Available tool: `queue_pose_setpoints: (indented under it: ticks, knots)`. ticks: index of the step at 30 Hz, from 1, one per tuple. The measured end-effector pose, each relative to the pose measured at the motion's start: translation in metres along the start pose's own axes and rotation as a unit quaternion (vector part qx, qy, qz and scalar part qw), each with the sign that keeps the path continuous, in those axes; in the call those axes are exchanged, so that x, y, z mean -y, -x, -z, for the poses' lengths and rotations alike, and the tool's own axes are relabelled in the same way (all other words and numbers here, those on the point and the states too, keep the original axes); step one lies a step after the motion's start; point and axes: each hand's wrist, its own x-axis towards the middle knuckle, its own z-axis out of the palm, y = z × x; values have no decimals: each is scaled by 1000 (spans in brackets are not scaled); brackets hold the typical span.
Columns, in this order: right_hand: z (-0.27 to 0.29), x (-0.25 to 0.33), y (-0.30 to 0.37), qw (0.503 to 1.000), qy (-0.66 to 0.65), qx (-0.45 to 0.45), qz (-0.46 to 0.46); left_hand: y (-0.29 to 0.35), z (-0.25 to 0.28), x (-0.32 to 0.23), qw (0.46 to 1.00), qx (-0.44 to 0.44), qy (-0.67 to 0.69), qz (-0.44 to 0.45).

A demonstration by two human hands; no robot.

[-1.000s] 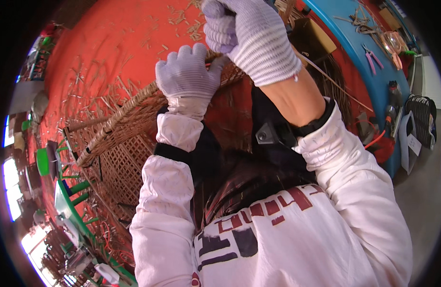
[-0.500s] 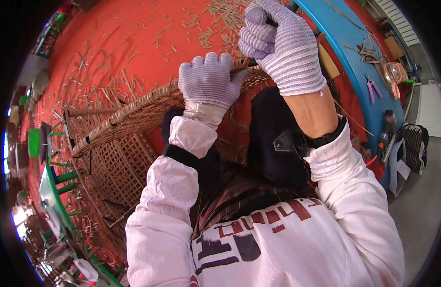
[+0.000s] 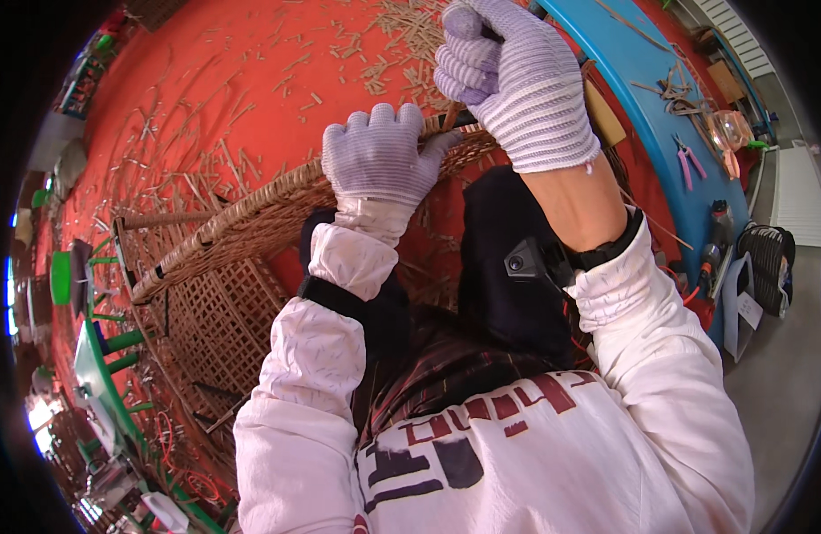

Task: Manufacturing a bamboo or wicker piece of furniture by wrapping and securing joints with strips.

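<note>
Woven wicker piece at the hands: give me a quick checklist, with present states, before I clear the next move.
1. Left hand on the wrapped rim: ok, closed over it.
2. Right hand holding something: cannot tell; fingers are curled and hide the inside.
3. Gloves on both hands: ok.
4. Pink-handled pliers off the floor: ok, lying on the blue table.
5. Red floor free of offcuts: not ok, pieces lie scattered.
</note>
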Motion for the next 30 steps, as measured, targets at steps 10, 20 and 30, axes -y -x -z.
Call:
queue_pose_setpoints:
  ticks: [10, 20, 30]
  knots:
    - [5, -6, -40, 1000, 22, 8, 5, -1, 3, -4, 1000, 17, -2, 13]
    - [161, -104, -187, 710, 658, 77, 240, -4, 7, -15, 998, 15, 56, 25]
    - [78, -86, -150, 447, 883, 133, -60, -2, 6, -10, 991, 56, 118, -9]
